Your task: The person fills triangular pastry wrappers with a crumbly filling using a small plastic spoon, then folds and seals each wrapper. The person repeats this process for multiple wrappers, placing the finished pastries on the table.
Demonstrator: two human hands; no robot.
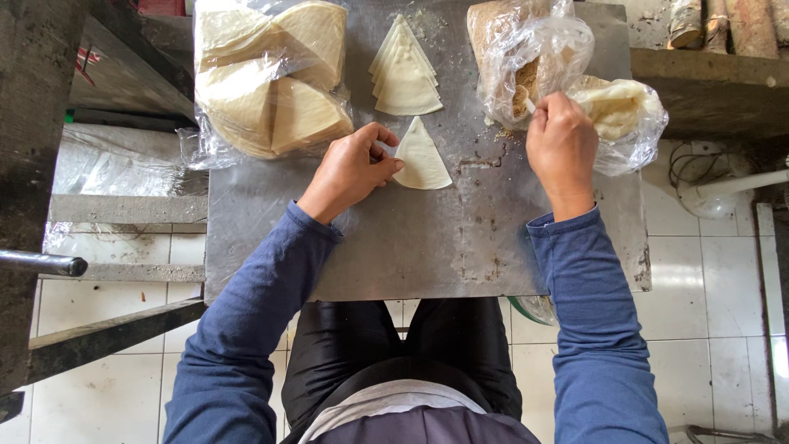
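A person in blue sleeves sits at a grey metal counter (394,247) and works with both hands. The left hand (352,168) rests on the counter with its fingers curled, the fingertips touching the left edge of a single pale triangular dough sheet (422,158) that lies flat near the middle of the counter. The right hand (561,144) is closed around a thin pale stick or handle, of which only the tip shows, and its end pokes into a crumpled clear plastic bag (534,57) holding a brownish crumbly filling at the far right of the counter.

Just beyond the single sheet lies a small fanned stack of triangular sheets (404,72), points facing away from the person. At the far left of the counter sits a large clear bag of sheets (271,78), packed with thick wedges of the same pale dough and partly hanging over the counter's edge. Right of the right hand, another clear bag (625,115) holds a cream-coloured lump and overhangs the counter's right side.

The counter shows scratches, flour dust and rusty patches near its edges. Below it is a white tiled floor (715,279); a white pipe (731,193) runs along the right, and a dark metal bar (41,263) juts in from the left.
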